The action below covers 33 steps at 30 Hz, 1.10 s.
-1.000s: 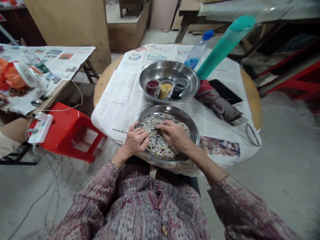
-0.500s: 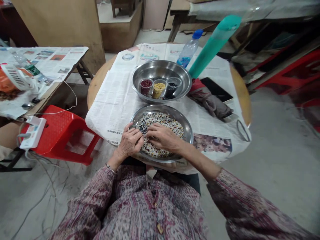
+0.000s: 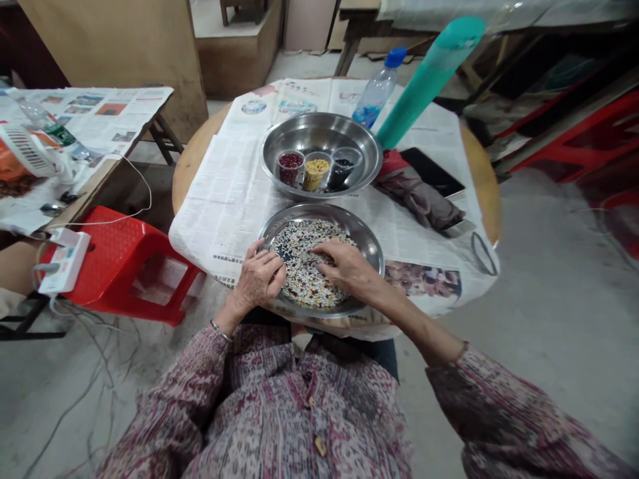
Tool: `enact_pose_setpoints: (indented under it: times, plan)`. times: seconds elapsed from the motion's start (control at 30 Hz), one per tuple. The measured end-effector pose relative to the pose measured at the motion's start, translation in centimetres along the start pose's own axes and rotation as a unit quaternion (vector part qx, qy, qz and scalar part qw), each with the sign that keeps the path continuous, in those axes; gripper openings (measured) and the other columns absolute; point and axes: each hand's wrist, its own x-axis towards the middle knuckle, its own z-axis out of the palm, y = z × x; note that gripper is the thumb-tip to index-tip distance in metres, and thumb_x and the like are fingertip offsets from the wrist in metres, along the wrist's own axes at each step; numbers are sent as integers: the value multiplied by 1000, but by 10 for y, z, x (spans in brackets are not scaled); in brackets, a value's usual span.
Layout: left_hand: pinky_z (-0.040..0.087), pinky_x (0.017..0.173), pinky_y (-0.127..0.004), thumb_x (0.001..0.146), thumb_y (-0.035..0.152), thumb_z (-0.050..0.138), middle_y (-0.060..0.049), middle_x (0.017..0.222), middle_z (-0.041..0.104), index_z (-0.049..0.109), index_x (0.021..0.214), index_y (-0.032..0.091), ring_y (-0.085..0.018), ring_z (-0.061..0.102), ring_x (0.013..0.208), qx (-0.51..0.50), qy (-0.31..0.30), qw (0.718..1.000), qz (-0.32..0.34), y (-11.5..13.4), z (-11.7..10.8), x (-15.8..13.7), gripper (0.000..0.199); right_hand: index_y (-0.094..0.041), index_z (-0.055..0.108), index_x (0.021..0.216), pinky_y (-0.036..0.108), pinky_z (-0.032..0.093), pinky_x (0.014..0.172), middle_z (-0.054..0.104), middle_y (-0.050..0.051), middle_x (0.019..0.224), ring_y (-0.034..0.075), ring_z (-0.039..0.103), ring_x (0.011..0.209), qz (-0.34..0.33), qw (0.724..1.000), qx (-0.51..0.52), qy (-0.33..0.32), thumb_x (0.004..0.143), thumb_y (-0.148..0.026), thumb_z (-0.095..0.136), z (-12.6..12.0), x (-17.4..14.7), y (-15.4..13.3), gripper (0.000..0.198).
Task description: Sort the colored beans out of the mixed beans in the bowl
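A shallow steel basin [image 3: 372, 247] stands nearest me on the table, its floor covered with small mixed beads or grains [image 3: 319, 293] in white, black, yellow and dark red. My left hand [image 3: 259, 276] rests at the basin's left rim with its fingers curled; whatever they hold is hidden. Over the right half of the beads is my right hand [image 3: 352, 269], thumb and forefinger apart, fingertips touching the pile. Behind it, a second steel basin [image 3: 319, 123] bears three clear cups: one with dark red pieces [image 3: 290, 167], one with yellow [image 3: 315, 173], one with black [image 3: 342, 171].
Newspaper [image 3: 214, 193] covers the round table. A blue-capped bottle [image 3: 374, 93], a tall green tube [image 3: 429, 83], a folded umbrella [image 3: 419, 193] and a dark tablet [image 3: 434, 173] lie or stand to the right. A red stool [image 3: 120, 259] with a power strip [image 3: 64, 261] is at left.
My right hand has moved a little right, away from my left hand, and its thumb and forefinger have parted. My left hand stays at the rim.
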Motion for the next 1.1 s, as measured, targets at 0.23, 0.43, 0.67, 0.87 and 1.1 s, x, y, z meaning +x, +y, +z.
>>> enact_pose_setpoints:
  times: [0.23, 0.43, 0.67, 0.87, 1.1]
  plan:
    - [36, 114, -45, 97, 19, 42, 1, 71, 58, 52, 70, 21, -16, 58, 74, -15, 17, 1000, 11, 0, 2, -1, 29, -22, 72, 91, 33, 51, 79, 73, 4, 93, 18, 66, 84, -45, 991, 22, -120, 84, -14, 58, -29, -14, -22, 17]
    - [37, 113, -46, 96, 19, 43, 2, 69, 57, 51, 70, 21, -16, 57, 72, -13, 28, 999, 8, -1, 4, -1, 28, -23, 75, 99, 32, 49, 85, 74, 6, 97, 19, 66, 92, -72, 957, -60, -275, 89, -11, 50, -28, -24, -30, 29]
    - [39, 111, -46, 96, 18, 44, 2, 68, 55, 49, 69, 21, -16, 56, 71, -6, 32, 999, 13, -1, 3, -1, 27, -22, 70, 118, 43, 51, 97, 69, 9, 120, 26, 59, 113, -59, 991, -117, -25, 91, -12, 45, 1, 16, -7, 38]
    - [40, 111, -45, 96, 17, 42, 1, 71, 56, 51, 73, 21, -16, 57, 73, -6, 41, 999, 17, -2, 5, -2, 26, -16, 65, 125, 49, 49, 101, 62, 15, 130, 30, 53, 118, -115, 988, -101, 4, 93, -30, 58, 18, 28, -24, 36]
    - [40, 111, -46, 97, 18, 41, 1, 71, 56, 50, 73, 22, -17, 57, 74, -12, 34, 999, 13, -2, 4, -1, 26, -22, 72, 103, 50, 48, 102, 65, 10, 123, 28, 52, 121, -241, 966, -60, -74, 86, -24, 66, 5, 5, -11, 19]
